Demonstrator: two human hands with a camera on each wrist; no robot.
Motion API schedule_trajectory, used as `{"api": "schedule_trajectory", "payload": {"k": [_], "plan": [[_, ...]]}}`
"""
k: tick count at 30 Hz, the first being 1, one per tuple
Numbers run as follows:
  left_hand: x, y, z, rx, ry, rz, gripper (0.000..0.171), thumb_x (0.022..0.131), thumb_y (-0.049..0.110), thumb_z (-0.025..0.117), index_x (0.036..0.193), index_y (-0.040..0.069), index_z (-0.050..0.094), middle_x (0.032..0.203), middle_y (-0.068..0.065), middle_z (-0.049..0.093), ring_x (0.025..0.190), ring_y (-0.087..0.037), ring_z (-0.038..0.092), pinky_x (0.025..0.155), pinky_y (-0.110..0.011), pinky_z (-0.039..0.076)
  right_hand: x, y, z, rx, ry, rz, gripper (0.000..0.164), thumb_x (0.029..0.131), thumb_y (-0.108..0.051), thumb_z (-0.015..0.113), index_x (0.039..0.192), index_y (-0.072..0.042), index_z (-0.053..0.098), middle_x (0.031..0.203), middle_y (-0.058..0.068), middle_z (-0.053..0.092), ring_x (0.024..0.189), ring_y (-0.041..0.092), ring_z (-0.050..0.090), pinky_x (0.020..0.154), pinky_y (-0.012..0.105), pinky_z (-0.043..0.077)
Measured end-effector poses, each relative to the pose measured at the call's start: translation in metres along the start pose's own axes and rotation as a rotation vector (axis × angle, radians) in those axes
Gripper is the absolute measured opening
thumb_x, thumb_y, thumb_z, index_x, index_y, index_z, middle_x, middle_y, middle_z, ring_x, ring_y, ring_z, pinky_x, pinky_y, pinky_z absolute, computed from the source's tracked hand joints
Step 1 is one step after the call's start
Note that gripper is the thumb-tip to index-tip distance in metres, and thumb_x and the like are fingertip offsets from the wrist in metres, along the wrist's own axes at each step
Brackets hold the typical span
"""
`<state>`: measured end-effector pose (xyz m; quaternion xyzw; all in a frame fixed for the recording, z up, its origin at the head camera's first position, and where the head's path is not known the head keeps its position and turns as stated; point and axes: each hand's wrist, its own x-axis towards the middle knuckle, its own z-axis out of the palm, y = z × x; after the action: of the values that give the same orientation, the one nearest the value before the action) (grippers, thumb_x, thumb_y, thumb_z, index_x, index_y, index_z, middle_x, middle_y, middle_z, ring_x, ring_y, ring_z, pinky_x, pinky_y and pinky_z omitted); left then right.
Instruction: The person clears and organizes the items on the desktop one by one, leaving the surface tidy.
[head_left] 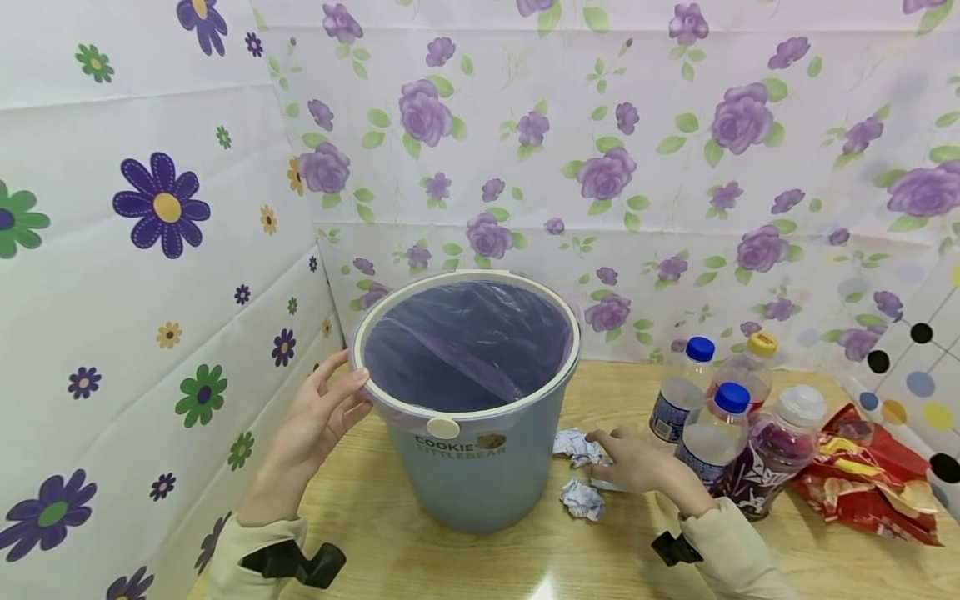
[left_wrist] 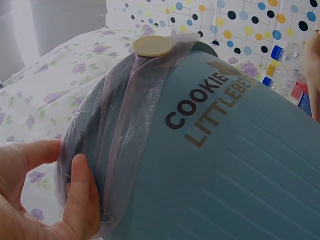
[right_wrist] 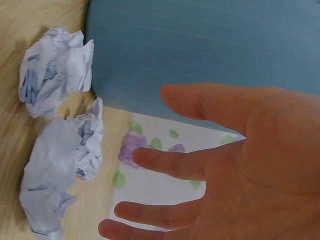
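Right hand [head_left: 630, 458]: fingers spread with wide gaps, thumb set well off from them, nothing held; palm bare in the right wrist view. Left hand [head_left: 318, 412]: thumb and fingers bent about the rim of the blue bin [head_left: 483, 475], the filmy liner [left_wrist: 125, 135] caught between. Possible faults, judged from this pose: (a) a tug by the left fingers could drag the liner off the rim, the film being thin and loosely folded there; (b) a shallow pinch by the right could let paper slip, its uneven creases giving little firm to hold; (c) the right thumb is near the bin wall, so a wide sweep might bump it; (d) a backward swing of the right hand could topple a bottle. Positions, outward: just beyond the right fingertips lie the papers, namely a round crumpled ball [right_wrist: 56, 72], a smaller wad [right_wrist: 90, 147] and a longer crumpled piece [right_wrist: 47, 175]. The right wrist view shows a gap to them; the hand's height above the table [head_left: 360, 508] cannot be told. Past the papers, the bin stands between the two hands. Behind the right hand, on its wrist side, are two blue-capped bottles [head_left: 678, 400], a yellow-capped bottle [head_left: 750, 375] and a white-capped dark bottle [head_left: 780, 450]; farther out, red snack packaging [head_left: 870, 483].
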<state>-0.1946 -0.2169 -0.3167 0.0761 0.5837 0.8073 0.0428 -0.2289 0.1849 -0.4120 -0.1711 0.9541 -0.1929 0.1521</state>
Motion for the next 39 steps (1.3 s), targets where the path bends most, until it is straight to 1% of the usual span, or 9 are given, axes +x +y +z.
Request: {"api": "schedule_trajectory", "payload": {"k": [6,13,18,20,22,26,31,34,39], "plan": [[0.0,-0.001,-0.001,-0.006,0.001,-0.004,0.05,0.095,0.009,0.055,0.138,0.013,0.03,0.091,0.002,0.066,0.076,-0.005,0.063,0.072,-0.015,0.055,0.003,0.006,0.005,0.004,-0.015,0.026,0.052,0.092,-0.03,0.064,0.136,-0.008,0.05,0.131,0.029,0.048,0.106,0.041,0.058,0.087,0.057,0.048],[0.0,-0.001,0.0,0.008,0.001,0.006,0.047,0.095,0.009,0.055,0.137,0.014,0.033,0.093,0.003,0.065,0.076,-0.005,0.063,0.073,-0.016,0.054,0.007,0.01,0.008,0.01,-0.026,0.007,0.049,0.091,-0.03,0.064,0.133,-0.008,0.052,0.13,0.028,0.051,0.112,0.043,0.056,0.091,0.059,0.046],[0.001,0.0,0.0,0.021,-0.001,0.016,0.045,0.095,0.01,0.055,0.135,0.014,0.034,0.091,0.003,0.066,0.076,-0.005,0.063,0.073,-0.016,0.055,0.008,0.01,0.011,0.013,-0.002,-0.018,0.049,0.091,-0.027,0.065,0.133,-0.006,0.052,0.127,0.029,0.053,0.112,0.043,0.055,0.092,0.059,0.045],[0.001,-0.001,0.0,0.023,-0.001,0.016,0.046,0.095,0.01,0.055,0.136,0.014,0.034,0.092,0.002,0.066,0.076,-0.005,0.063,0.073,-0.016,0.055,0.009,0.009,0.014,0.016,0.004,-0.027,0.05,0.091,-0.026,0.065,0.134,-0.006,0.05,0.126,0.029,0.053,0.108,0.042,0.057,0.089,0.058,0.047],[0.001,-0.001,0.0,0.021,0.0,0.014,0.046,0.095,0.01,0.055,0.136,0.013,0.033,0.093,0.002,0.066,0.076,-0.005,0.063,0.073,-0.016,0.055,0.009,0.009,0.018,0.02,0.008,-0.04,0.052,0.09,-0.024,0.065,0.136,-0.005,0.047,0.124,0.03,0.052,0.099,0.039,0.059,0.083,0.056,0.048],[0.001,-0.001,0.0,0.016,0.002,0.005,0.047,0.095,0.01,0.055,0.137,0.013,0.033,0.094,0.002,0.066,0.077,-0.005,0.063,0.073,-0.016,0.055,0.012,0.008,0.024,0.008,0.016,-0.05,0.057,0.088,-0.022,0.066,0.138,-0.005,0.043,0.117,0.03,0.053,0.087,0.031,0.058,0.075,0.051,0.048],[0.001,0.0,0.0,0.015,0.001,0.002,0.048,0.095,0.01,0.055,0.137,0.013,0.032,0.095,0.002,0.066,0.078,-0.005,0.063,0.074,-0.017,0.055,0.015,0.009,0.027,-0.008,0.003,-0.018,0.066,0.081,-0.021,0.076,0.138,-0.006,0.045,0.117,0.026,0.054,0.094,0.032,0.058,0.079,0.051,0.048],[0.001,0.0,0.0,0.018,0.0,0.003,0.048,0.095,0.01,0.055,0.137,0.013,0.032,0.094,0.002,0.066,0.077,-0.005,0.063,0.074,-0.017,0.055,0.016,0.01,0.03,-0.019,-0.005,-0.004,0.065,0.078,-0.02,0.079,0.133,-0.007,0.049,0.113,0.023,0.054,0.095,0.032,0.056,0.08,0.051,0.047],[0.001,0.0,-0.001,0.009,-0.01,0.003,0.046,0.096,0.01,0.055,0.136,0.014,0.032,0.093,0.003,0.066,0.077,-0.005,0.063,0.073,-0.016,0.055,0.014,0.011,0.032,-0.027,0.0,-0.007,0.044,0.074,-0.016,0.08,0.113,-0.009,0.059,0.107,0.021,0.054,0.097,0.034,0.054,0.082,0.054,0.047]]}}
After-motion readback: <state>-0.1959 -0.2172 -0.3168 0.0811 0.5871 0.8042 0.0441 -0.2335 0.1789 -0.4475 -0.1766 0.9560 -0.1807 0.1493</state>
